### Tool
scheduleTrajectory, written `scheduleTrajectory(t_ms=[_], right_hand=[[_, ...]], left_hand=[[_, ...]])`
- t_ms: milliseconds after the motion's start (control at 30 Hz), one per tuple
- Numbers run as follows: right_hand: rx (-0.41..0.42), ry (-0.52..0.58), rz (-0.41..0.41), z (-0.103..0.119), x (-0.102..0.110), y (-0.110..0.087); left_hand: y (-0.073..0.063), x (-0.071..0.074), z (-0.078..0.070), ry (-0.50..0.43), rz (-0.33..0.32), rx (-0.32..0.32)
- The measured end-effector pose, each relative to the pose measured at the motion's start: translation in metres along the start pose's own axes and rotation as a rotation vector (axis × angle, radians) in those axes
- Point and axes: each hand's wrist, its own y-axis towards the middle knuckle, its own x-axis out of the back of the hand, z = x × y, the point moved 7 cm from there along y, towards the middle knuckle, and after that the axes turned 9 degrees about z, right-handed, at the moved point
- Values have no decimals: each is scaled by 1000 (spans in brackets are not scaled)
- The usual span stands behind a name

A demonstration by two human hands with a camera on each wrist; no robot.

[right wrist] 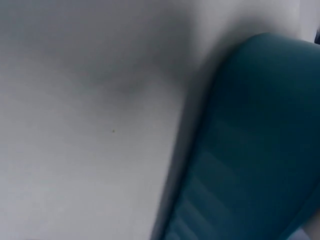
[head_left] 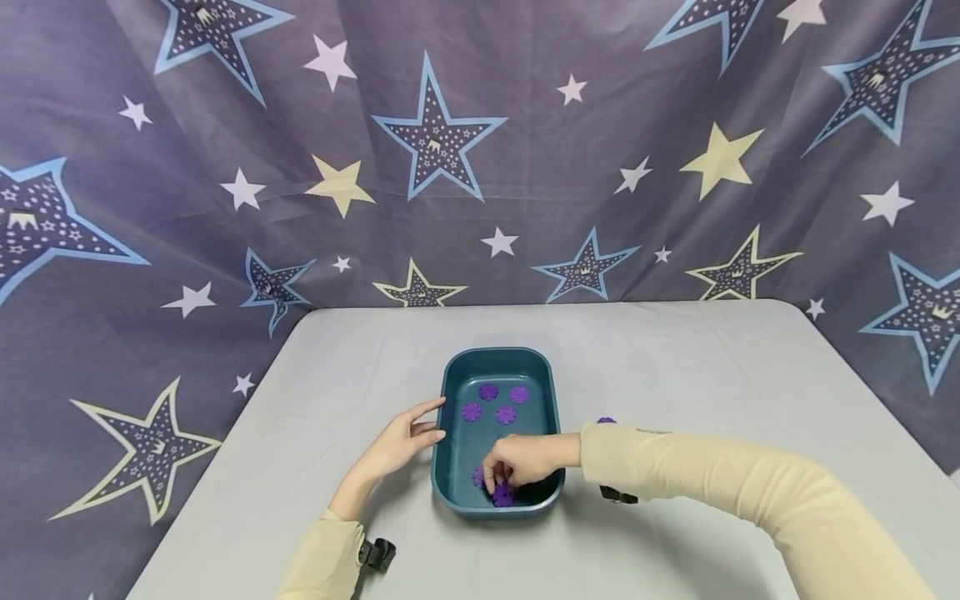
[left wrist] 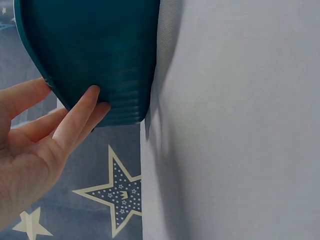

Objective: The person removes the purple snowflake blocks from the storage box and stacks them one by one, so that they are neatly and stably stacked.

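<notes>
Head view, left to right: the left hand has its fingers straight and spread, fingertips touching the left side of the blue tub. Inside, four purple discs lie toward the far end; a fifth disc sits just left of the right hand, whose curled fingers pinch a sixth disc at the near end. Another disc shows partly behind the right sleeve, outside the tub.

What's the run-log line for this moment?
left hand: touches teal tray | right hand: fingertips at purple disc inside, grip unclear | four purple discs: tray's far half
</notes>
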Motion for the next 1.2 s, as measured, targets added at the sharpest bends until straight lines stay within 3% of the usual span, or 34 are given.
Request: scheduleTrajectory(t_ms=[400, 633, 1200], right_hand=[[50, 51, -56, 1, 12, -9], [67, 83, -97, 3, 21, -16], [77, 146, -182, 5, 44, -35]], left_hand=[[-1, -1, -3, -36, 4, 4], [-10, -3, -32, -18, 6, 17], [-12, -3, -36, -14, 5, 30]])
